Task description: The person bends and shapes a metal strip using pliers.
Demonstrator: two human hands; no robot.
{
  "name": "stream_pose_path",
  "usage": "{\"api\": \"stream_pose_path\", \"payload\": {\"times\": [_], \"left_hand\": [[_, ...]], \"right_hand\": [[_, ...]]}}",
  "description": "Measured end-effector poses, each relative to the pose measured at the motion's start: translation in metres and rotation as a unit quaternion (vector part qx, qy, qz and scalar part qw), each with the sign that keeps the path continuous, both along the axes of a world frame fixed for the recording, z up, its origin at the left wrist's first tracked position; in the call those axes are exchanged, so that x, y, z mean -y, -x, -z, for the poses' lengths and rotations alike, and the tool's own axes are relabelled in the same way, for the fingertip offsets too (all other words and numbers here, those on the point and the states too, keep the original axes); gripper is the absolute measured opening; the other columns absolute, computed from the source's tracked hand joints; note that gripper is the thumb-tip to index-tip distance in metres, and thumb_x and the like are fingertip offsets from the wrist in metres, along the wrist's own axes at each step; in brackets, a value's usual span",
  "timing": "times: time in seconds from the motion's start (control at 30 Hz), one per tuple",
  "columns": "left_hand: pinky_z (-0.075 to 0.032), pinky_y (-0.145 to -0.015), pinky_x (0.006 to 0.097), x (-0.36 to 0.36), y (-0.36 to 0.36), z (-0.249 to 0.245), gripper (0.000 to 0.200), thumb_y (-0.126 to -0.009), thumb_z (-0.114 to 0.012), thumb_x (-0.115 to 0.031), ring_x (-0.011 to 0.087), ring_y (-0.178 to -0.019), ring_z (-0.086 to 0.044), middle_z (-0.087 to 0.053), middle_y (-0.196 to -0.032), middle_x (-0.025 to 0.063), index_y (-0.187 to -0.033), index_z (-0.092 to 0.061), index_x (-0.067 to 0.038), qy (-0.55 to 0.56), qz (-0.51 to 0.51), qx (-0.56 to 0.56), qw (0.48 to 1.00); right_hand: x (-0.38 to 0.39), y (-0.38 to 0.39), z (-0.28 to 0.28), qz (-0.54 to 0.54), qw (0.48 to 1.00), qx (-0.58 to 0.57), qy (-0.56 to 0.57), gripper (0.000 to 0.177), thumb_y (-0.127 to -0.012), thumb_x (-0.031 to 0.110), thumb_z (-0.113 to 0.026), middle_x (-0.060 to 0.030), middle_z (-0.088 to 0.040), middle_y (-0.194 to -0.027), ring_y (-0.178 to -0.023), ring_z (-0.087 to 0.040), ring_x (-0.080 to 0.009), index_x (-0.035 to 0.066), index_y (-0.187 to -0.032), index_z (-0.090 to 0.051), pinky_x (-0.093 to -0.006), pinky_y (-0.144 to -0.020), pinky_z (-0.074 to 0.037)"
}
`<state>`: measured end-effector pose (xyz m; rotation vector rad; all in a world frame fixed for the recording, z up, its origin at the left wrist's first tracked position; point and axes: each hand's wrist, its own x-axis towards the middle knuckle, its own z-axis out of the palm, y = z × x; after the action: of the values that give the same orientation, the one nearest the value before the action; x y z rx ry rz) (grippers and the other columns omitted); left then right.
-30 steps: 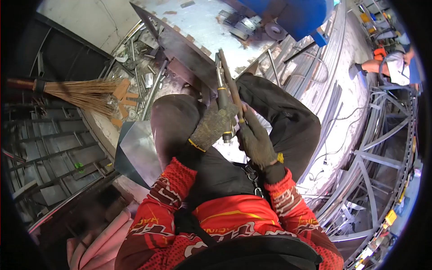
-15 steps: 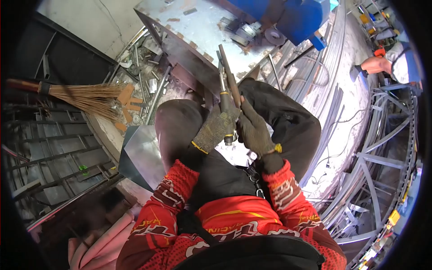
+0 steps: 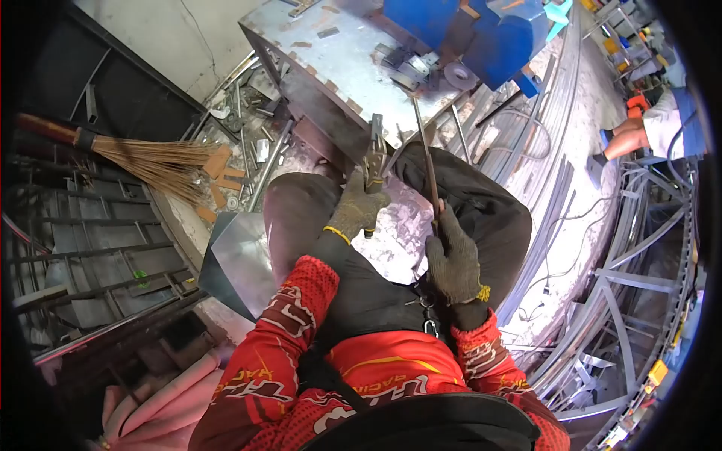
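Well off to the left of the gloved fingers, a straw broom (image 3: 143, 159) laid flat, and nearer in, beside the left knee, a bent sheet of metal (image 3: 237, 263) standing on edge. Grips a pair of pliers (image 3: 374, 156) in the left hand (image 3: 357, 210), fingers wrapped shut round the handles, nose pointing up and away toward the edge of the steel table (image 3: 338, 68) just beyond the fingertips. Holds a thin metal rod (image 3: 425, 154) in the right hand (image 3: 455, 259), fingers closed round its lower end, almost upright, just to the right of the pliers and apart from them. Beyond the rod, up on the table, a blue machine (image 3: 481, 30); far right of the fingers, another person's arm (image 3: 639, 135) among grey steel frames. Looks like a step between grips: tool and rod both in hand over the lap, not yet joined. Seems to call next for bringing the pliers' nose across to the rod and closing on it squarely, with a firm right hand to stop any twist or slip.
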<state>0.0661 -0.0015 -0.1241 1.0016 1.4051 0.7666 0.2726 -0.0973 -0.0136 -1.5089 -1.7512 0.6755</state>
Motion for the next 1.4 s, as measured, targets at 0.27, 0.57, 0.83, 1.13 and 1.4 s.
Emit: {"api": "stream_pose_path", "payload": {"times": [0.27,0.57,0.83,1.13,1.4], "left_hand": [[-0.044,-0.111,0.0425,-0.030,0.032,0.045,0.081,-0.083,-0.074,-0.019,0.0412,-0.130,-0.054,-0.059,-0.137,0.0236,-0.154,-0.039,-0.001,-0.250,0.125,-0.197,0.940],[-0.052,-0.101,0.0414,-0.025,0.027,0.001,0.058,-0.086,-0.071,-0.018,0.0391,-0.120,-0.063,-0.064,-0.132,0.0199,-0.140,-0.056,-0.004,-0.233,0.127,-0.301,0.916],[-0.047,-0.108,0.0485,-0.025,0.032,0.019,0.060,-0.087,-0.060,-0.018,0.0453,-0.127,-0.056,-0.059,-0.134,0.0275,-0.146,-0.052,-0.009,-0.236,0.117,-0.354,0.897],[-0.038,-0.119,0.0456,-0.019,0.021,-0.026,0.075,-0.091,-0.065,-0.027,0.0394,-0.144,-0.044,-0.045,-0.158,0.0199,-0.161,-0.037,-0.018,-0.169,0.146,-0.337,0.915],[-0.049,-0.108,0.0487,-0.006,0.019,-0.016,0.061,-0.087,-0.066,-0.022,0.0451,-0.127,-0.058,-0.060,-0.138,0.0266,-0.145,-0.053,-0.008,-0.229,0.089,-0.356,0.902]], "right_hand": [[-0.030,0.007,0.033,-0.087,0.996,0.033,0.015,0.065,-0.092,0.009,-0.063,-0.0259,-0.059,-0.142,-0.125,-0.061,-0.0444,0.006,-0.155,-0.046,-0.0464,-0.103,-0.052],[-0.014,0.034,0.022,-0.045,0.997,0.061,0.016,0.070,-0.089,0.009,-0.064,-0.0205,-0.069,-0.098,-0.089,-0.069,-0.0404,0.004,-0.156,-0.044,-0.0489,-0.078,-0.056],[-0.049,0.042,0.037,-0.040,0.993,0.107,-0.033,0.074,-0.087,0.009,-0.064,-0.0209,-0.065,-0.089,-0.078,-0.067,-0.0394,0.007,-0.158,-0.042,-0.0517,-0.068,-0.054],[-0.085,0.061,0.047,-0.015,0.993,0.079,-0.085,0.068,-0.088,0.011,-0.063,-0.0202,-0.067,-0.094,-0.080,-0.068,-0.0403,0.014,-0.154,-0.044,-0.0532,-0.067,-0.054],[-0.011,0.041,0.040,-0.021,0.997,0.077,0.007,0.067,-0.088,0.009,-0.063,-0.0207,-0.064,-0.087,-0.078,-0.067,-0.0418,0.013,-0.152,-0.046,-0.0535,-0.066,-0.053]]}}
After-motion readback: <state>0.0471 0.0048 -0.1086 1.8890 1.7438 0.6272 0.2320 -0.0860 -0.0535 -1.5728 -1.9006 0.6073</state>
